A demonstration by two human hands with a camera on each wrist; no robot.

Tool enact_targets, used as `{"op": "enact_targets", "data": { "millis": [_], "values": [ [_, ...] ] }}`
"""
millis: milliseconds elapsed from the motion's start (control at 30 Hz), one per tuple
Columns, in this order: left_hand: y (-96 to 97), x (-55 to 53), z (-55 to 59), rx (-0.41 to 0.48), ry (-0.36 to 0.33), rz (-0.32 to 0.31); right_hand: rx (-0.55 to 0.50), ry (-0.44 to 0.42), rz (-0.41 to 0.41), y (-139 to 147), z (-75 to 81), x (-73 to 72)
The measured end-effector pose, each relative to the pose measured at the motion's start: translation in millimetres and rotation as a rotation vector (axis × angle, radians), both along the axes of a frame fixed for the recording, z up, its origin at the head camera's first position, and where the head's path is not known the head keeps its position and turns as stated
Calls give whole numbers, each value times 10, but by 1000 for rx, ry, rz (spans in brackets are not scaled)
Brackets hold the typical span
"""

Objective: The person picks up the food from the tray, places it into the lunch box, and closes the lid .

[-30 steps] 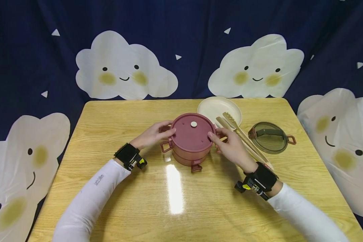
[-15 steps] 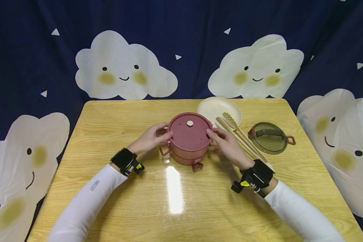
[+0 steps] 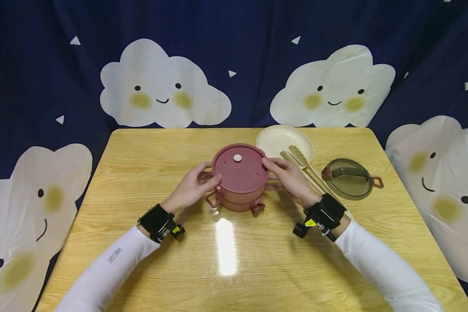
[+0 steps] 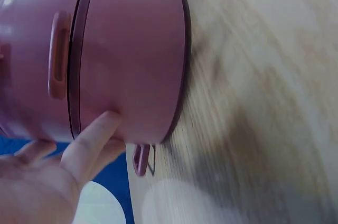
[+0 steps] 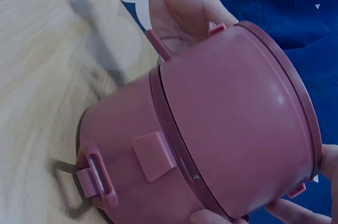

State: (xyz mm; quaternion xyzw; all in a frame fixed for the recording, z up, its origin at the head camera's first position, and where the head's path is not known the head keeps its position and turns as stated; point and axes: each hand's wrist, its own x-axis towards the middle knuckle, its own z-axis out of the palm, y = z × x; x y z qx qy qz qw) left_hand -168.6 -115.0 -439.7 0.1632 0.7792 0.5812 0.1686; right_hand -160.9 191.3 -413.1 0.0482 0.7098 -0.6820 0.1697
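Observation:
A dusty-red two-tier pot (image 3: pixel 238 197), with a flat lid (image 3: pixel 239 173) that has a small white knob, stands near the table's middle. My left hand (image 3: pixel 190 187) grips its left side, thumb at the lid's edge. From the right my right hand (image 3: pixel 290 177) holds the opposite side, its thumb on the rim. In the left wrist view, my fingertips press the lower tier (image 4: pixel 132 60) just past the seam. Loop handles and a square tab (image 5: pixel 154 155) stick out from the wall in the right wrist view, where only parts of my right hand's fingers show.
Behind and right of the pot lies a cream plate (image 3: pixel 274 141). Two long beige utensils (image 3: pixel 316 177) lean over its edge, one with a toothed head. A glass lid (image 3: pixel 349 184) with red handles rests farther right. A dark cloud-print curtain (image 3: pixel 249 52) hangs behind the table (image 3: pixel 160 147).
The pot has shifted left and turned counterclockwise seen from above, its front handle swinging right. Both hands have moved left along with it and kept their hold.

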Motion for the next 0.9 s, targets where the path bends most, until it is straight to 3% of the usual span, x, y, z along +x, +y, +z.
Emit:
{"op": "enact_targets", "data": {
  "millis": [133,400,633,900],
  "values": [
    [-12,86,-1,16,-10,46,-2,-13,29,-13,-2,-94],
    [-32,233,37,51,-100,110,20,-8,104,-29,26,-254],
    [20,403,89,-28,-88,168,96,-14,182,-44,20,-418],
    [124,617,170,-69,-101,184,142,40,323,-45,14,-635]
  ]
}}
